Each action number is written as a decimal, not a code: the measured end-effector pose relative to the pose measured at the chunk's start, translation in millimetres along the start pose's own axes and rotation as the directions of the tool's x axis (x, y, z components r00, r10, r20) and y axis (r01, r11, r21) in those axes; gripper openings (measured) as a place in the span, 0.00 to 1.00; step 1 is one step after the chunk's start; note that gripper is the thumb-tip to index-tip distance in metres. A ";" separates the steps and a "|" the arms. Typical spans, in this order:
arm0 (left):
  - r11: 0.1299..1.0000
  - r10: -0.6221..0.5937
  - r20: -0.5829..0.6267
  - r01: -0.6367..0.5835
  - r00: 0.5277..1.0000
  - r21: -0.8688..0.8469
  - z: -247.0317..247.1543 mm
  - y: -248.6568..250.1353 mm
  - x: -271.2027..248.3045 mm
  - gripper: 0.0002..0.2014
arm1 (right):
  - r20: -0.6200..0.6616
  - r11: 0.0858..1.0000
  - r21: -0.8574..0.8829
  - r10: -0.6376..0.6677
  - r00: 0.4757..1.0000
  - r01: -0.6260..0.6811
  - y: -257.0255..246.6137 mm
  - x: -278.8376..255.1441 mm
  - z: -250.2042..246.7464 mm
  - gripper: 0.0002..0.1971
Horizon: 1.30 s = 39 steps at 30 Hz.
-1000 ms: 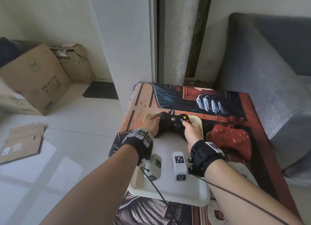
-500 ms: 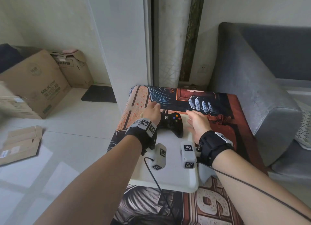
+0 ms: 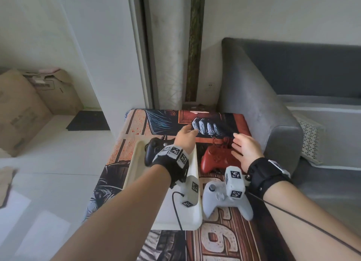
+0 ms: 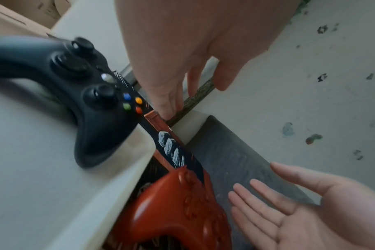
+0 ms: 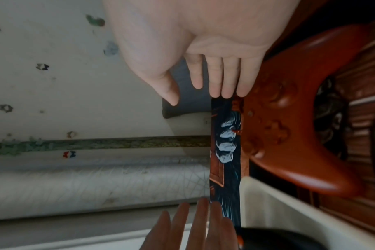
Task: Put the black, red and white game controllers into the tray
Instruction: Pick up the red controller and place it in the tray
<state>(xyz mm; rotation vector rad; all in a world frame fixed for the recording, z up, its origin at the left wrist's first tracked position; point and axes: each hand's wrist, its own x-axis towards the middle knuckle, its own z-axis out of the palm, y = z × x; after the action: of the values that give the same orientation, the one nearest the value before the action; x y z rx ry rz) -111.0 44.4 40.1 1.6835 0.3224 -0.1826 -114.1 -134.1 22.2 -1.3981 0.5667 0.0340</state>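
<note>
The right hand [image 3: 247, 150] hangs with its fingers straight and a little spread, and it holds nothing. The palm is turned toward the left, and it sits just above the right end of the red controller [image 3: 218, 159]; from the head view it is not sure whether the fingers already touch it. The left hand [image 3: 185, 137] has also relaxed, straight fingers and is empty. It is over the right rim of the tray [image 3: 134, 163], a little further from the red controller than the right hand is.

The red controller lies on the printed cloth [image 3: 230, 120] just right of the tray, between the two hands. Its long axis runs left to right, and its two grips point back toward the person. So the right hand is the nearer one, and the tray is to the left of the controller, a short way across the rim.

The black controller [image 3: 154, 149] already lies inside the tray at the far end. The white controller [image 3: 224, 198] is still on the cloth, closer to the person, just beside the tray's right edge.

The next move is probably a grasp of the red controller from both ends.
</note>
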 end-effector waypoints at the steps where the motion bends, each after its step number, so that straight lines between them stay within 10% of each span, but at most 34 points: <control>1: 1.000 -0.023 0.028 0.023 0.999 -0.006 10.1 -3.8 6.1 0.24 | -0.007 1.000 0.001 0.010 1.000 -0.010 1.0 4.4 -7.0 0.20; 13: 0.964 -0.247 0.172 0.223 0.954 0.147 75.6 -42.6 33.9 0.28 | -0.002 0.987 -0.089 0.135 0.991 -0.135 35.0 40.0 -45.8 0.05; 19: 0.919 -0.172 0.158 0.100 0.972 0.383 70.8 -49.8 36.6 0.26 | -0.009 0.974 -0.223 0.046 0.999 -0.047 41.7 46.9 -44.4 0.17; 39: 0.871 -0.356 0.136 0.381 0.925 -0.309 99.9 -72.8 39.8 0.34 | 0.147 0.799 -0.586 -0.060 0.987 0.136 -0.3 101.7 -12.7 0.18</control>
<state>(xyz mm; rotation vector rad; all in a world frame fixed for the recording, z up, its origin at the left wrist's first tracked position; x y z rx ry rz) -89.8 -42.0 -54.5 1.2654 0.5865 -0.4507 -30.3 -177.0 -18.4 -2.0269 0.3894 0.2313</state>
